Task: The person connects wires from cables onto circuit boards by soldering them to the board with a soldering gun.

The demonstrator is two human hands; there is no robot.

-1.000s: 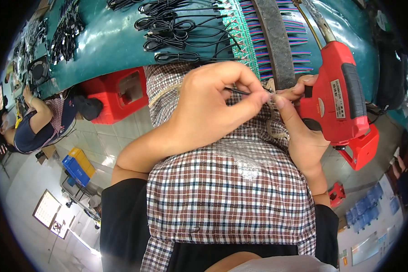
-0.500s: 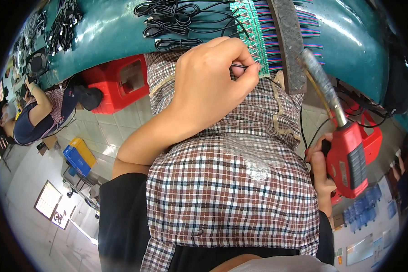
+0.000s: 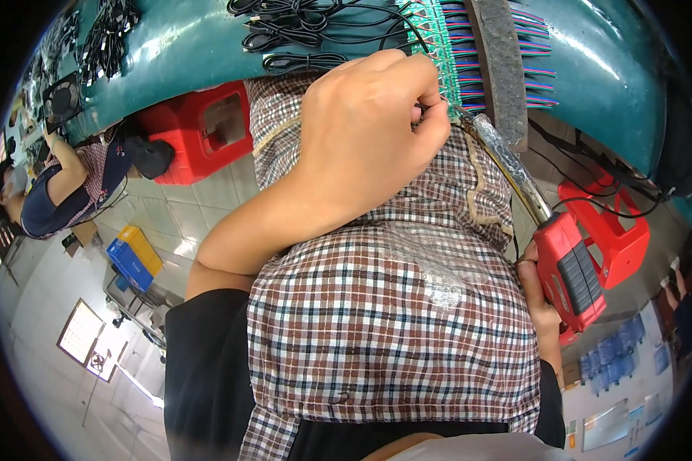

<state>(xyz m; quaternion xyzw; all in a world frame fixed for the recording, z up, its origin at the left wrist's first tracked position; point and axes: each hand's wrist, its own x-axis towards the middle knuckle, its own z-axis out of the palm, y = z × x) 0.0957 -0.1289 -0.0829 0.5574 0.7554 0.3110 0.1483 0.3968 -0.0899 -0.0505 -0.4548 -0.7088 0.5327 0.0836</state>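
Note:
My left hand (image 3: 369, 131) is closed in a pinch at the near end of a row of green circuit boards (image 3: 443, 54). Its fingers grip a thin black cable, mostly hidden now; the earlier frame shows it better. In my right hand (image 3: 537, 296) is a red soldering gun (image 3: 567, 270) with a long metal barrel. The barrel slants up and left, and its tip lies close to my left fingertips, by the boards' near end. Whether the tip touches a board cannot be made out. Coloured wires (image 3: 537, 71) run rightward from the boards, under a dark heavy bar (image 3: 501, 61).
Bundled black cables (image 3: 288, 34) lie left of the boards on the green table (image 3: 184, 46). Below the table's edge stand a red stool (image 3: 200, 142) and another red stool (image 3: 619, 238). A person (image 3: 58, 180) sits at the far left, near a small fan (image 3: 63, 100).
The soldering gun has swung left and its tip has dropped from beside the bar to my left fingertips. My left hand has shifted slightly up and right in the picture.

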